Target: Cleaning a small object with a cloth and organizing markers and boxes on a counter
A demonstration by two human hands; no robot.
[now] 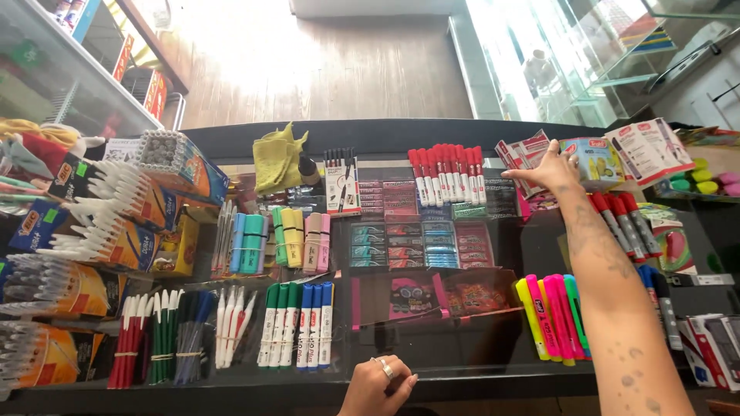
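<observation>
My right hand [552, 168] reaches far across the glass counter [432, 339], fingers spread on a stack of flat red and white packets [524, 152] beside a small box of highlighters [596, 160]. It lies on the packets without clearly gripping one. My left hand [378, 387], with a ring on one finger, rests curled on the counter's near edge and holds nothing. A row of red-capped markers [447, 174] stands left of my right hand. Neon highlighters [553, 316] lie beside my right forearm.
Boxes of white-capped pens [100, 223] are stacked at the left. Bundles of pens [162, 335], green and blue markers [297, 325] and pastel highlighters [285, 239] lie across the middle. A yellow cloth [277, 158] sits at the back. Marker packs [651, 150] stand at the right.
</observation>
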